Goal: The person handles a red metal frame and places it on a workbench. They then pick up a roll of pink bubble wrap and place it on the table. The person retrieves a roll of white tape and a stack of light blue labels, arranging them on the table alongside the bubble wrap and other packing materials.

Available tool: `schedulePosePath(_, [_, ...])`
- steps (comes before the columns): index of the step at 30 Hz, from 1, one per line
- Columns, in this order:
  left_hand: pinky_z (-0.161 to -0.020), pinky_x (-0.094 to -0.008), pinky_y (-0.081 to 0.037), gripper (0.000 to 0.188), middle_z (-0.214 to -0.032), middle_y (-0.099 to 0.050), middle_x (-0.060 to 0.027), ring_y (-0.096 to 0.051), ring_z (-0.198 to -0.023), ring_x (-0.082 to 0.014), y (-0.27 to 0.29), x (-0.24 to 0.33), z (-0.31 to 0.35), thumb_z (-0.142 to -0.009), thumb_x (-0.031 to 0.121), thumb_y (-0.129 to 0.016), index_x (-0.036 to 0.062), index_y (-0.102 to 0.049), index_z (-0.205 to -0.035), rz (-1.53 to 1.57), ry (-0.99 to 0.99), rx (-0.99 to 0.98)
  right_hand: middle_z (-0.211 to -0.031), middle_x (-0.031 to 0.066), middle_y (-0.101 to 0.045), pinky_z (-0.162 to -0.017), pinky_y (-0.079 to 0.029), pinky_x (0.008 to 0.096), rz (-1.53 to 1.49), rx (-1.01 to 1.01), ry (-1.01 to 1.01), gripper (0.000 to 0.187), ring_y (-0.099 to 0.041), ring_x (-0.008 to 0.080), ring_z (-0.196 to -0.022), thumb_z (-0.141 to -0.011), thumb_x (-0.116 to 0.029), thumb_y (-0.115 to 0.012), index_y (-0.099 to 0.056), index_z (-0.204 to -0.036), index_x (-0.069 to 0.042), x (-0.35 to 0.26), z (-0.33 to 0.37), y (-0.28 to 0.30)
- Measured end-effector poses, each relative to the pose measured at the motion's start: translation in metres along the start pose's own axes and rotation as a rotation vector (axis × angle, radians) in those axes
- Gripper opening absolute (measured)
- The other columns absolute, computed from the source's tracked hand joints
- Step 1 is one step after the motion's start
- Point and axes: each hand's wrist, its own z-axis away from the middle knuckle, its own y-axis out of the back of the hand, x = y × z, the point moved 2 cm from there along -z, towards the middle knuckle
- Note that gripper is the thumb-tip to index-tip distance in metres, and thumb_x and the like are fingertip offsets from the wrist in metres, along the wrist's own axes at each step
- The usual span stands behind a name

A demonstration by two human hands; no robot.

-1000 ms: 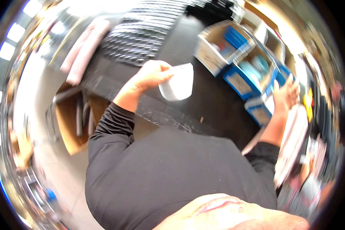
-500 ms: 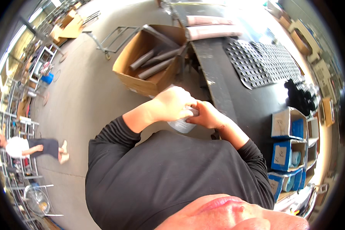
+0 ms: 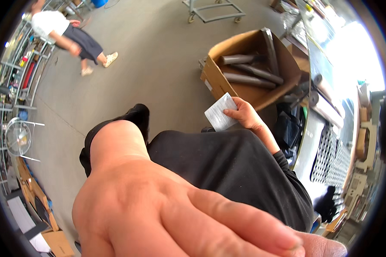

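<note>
The left hand point(image 3: 158, 210) has been raised close to the camera, fingers extended (the palm is hidden, so any grip cannot be told). The white piece point(image 3: 220, 113), earlier held two-handed, is now pinched by the right hand point(image 3: 245, 114) alone, near the open carton point(image 3: 214, 78); joint handling is judged paused.

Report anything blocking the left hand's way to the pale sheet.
Nothing visible blocks the left hand; the right hand grips the right edge of the pale sheet. The black top shows between them in view, apparently lower.

Black top point(image 3: 227, 167), black sleeves point(image 3: 284, 165), bare hands point(image 3: 246, 114)
</note>
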Motion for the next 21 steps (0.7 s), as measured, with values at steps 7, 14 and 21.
schedulePosePath(7, [-0.108, -0.0358, -0.036, 0.046, -0.134, -0.054, -0.0189, -0.048, -0.127, -0.0248, 0.154, -0.027, 0.057, -0.095, 0.013, -0.049, -0.0038, -0.044, -0.137, -0.069, -0.141, 0.075, -0.101, 0.0084, -0.067, -0.085, -0.049, 0.0297, 0.122, -0.079, 0.056, 0.048, -0.061, 0.0129, -0.092, -0.082, -0.017, -0.073, -0.057, -0.12, 0.007, -0.023, -0.175, 0.018])
schedulePosePath(14, [-0.112, -0.0321, -0.031, 0.045, -0.138, -0.051, -0.018, -0.045, -0.131, -0.0198, 0.333, -0.076, 0.088, -0.1, 0.016, -0.042, -0.0038, -0.041, -0.141, 0.01, -0.242, 0.097, -0.102, 0.0166, -0.067, -0.087, -0.047, 0.0353, 0.29, 0.057, 0.107, 0.047, -0.062, 0.0203, -0.096, -0.082, -0.025, -0.072, -0.058, -0.115, 0.005, -0.105, -0.337, 0.066])
schedulePosePath(21, [-0.115, -0.0323, -0.027, 0.048, -0.143, -0.048, -0.0171, -0.04, -0.137, -0.018, 0.538, -0.155, 0.111, -0.104, 0.022, -0.039, -0.0037, -0.038, -0.143, 0.49, -0.153, -0.097, -0.102, 0.0142, -0.066, -0.09, -0.046, 0.0344, 0.318, 0.113, 0.082, 0.046, -0.06, 0.0193, -0.1, -0.081, -0.026, -0.074, -0.06, -0.112, 0.004, -0.185, -0.473, 0.12])
